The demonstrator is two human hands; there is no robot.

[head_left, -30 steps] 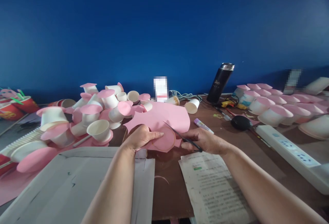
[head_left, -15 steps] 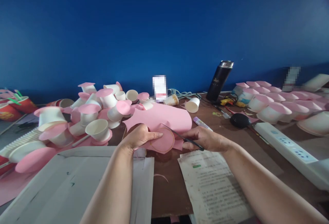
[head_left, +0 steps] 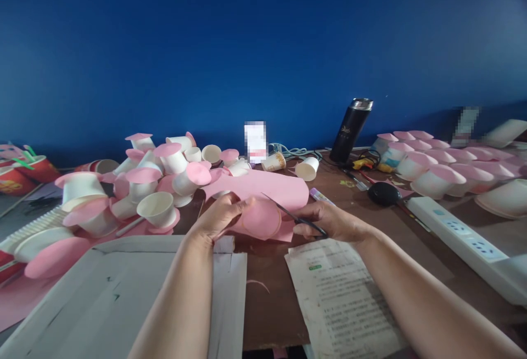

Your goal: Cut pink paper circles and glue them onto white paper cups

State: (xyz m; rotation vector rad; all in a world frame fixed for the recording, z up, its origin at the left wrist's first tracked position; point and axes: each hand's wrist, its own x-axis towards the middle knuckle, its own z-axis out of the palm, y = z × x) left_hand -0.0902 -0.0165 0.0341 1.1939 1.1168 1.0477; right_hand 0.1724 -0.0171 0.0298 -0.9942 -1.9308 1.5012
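Note:
My left hand (head_left: 222, 213) pinches the left side of a sheet of pink paper (head_left: 263, 222) that bears a drawn circle outline. In my right hand (head_left: 325, 220) are dark-handled scissors (head_left: 309, 224), fingers wrapped round the handles. Their blades point up and left, lying along the upper right of the circle. Behind both hands a larger curled pink sheet (head_left: 275, 184) rests on the table. How much of the cut is made under the blades cannot be made out.
White paper cups with pink discs (head_left: 144, 175) crowd the left; capped cups (head_left: 440, 175) stand in rows on the right. A black bottle (head_left: 351, 131), a power strip (head_left: 461, 235), a printed sheet (head_left: 341, 293) and a grey-white board (head_left: 107, 293) surround the work spot.
The pink paper has turned and shifted slightly in my left hand, and its circle sits a little higher. My left fingers have bent inward; the scissors have moved only slightly.

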